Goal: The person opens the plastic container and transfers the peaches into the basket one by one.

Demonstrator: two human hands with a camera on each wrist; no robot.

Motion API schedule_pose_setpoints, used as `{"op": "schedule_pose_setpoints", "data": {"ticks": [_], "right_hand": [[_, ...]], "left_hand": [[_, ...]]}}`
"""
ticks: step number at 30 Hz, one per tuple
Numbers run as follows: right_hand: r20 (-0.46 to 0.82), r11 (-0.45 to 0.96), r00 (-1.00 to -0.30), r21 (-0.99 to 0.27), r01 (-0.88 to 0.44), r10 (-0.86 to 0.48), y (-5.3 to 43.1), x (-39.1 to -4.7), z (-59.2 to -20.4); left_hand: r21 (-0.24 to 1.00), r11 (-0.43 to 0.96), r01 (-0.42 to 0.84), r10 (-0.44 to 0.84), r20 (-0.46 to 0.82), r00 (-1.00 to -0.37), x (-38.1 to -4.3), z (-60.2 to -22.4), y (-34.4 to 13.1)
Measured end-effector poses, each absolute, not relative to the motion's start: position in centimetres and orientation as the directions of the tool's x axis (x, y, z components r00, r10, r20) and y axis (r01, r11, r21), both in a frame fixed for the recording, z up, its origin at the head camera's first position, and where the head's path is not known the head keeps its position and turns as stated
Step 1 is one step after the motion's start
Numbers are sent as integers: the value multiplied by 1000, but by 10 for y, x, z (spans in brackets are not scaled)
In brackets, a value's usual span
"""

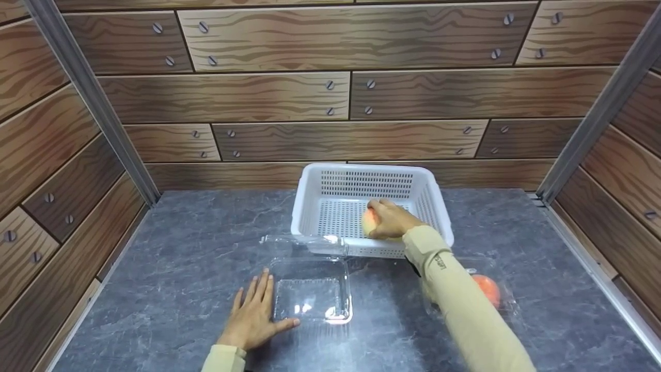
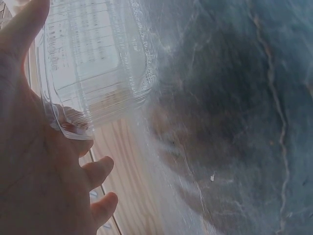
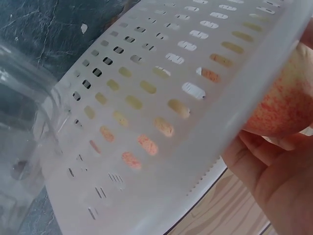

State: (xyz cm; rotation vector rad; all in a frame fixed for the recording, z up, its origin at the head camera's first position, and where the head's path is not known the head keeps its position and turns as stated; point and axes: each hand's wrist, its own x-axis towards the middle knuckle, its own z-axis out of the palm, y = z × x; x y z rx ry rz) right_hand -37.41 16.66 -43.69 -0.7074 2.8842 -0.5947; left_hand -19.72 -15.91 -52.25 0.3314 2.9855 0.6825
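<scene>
In the head view my right hand (image 1: 395, 219) reaches into a white perforated basket (image 1: 441, 217) and grips a yellow-and-red peach (image 1: 370, 222). The right wrist view shows the fingers under that peach (image 3: 283, 100), above the basket's rim. Yellow and pink patches show through the wall holes, so more fruit seems to lie behind. My left hand (image 1: 251, 315), fingers straight and spread, rests beside a clear plastic clamshell box (image 1: 310, 276). Its thumb lies by the box's near left corner. The box's lid stands folded back towards the basket, and nothing shows inside its tray.
Right of the basket's front, a second clear box (image 1: 508, 305) holds an orange-red fruit (image 1: 485, 290), partly hidden by my right sleeve (image 1: 465, 310). The grey marbled tabletop (image 1: 206, 232) is bounded by wood-patterned walls (image 1: 284, 139) and metal corner posts.
</scene>
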Motion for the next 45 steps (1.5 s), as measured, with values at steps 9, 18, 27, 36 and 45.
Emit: {"op": "schedule_pose_setpoints", "data": {"ticks": [9, 18, 27, 36, 45], "right_hand": [[-35, 814, -884, -408, -414, -467, 163, -379, -447], [-13, 813, -889, -412, -412, -458, 167, -379, -458], [-23, 823, -896, -407, -397, -443, 168, -381, -462], [-53, 837, -911, -419, -353, -410, 165, -382, -464], [-85, 864, -920, -385, -324, -383, 163, -383, -464]], "left_hand": [[430, 881, 196, 224, -13, -975, -198, -522, -160], [430, 880, 202, 227, -7, -974, -197, -523, -158], [432, 878, 204, 228, -3, -974, -198, -524, -158], [449, 870, 202, 225, 4, -974, -198, -526, -159], [438, 876, 203, 226, 0, -974, -198, -524, -159]]}}
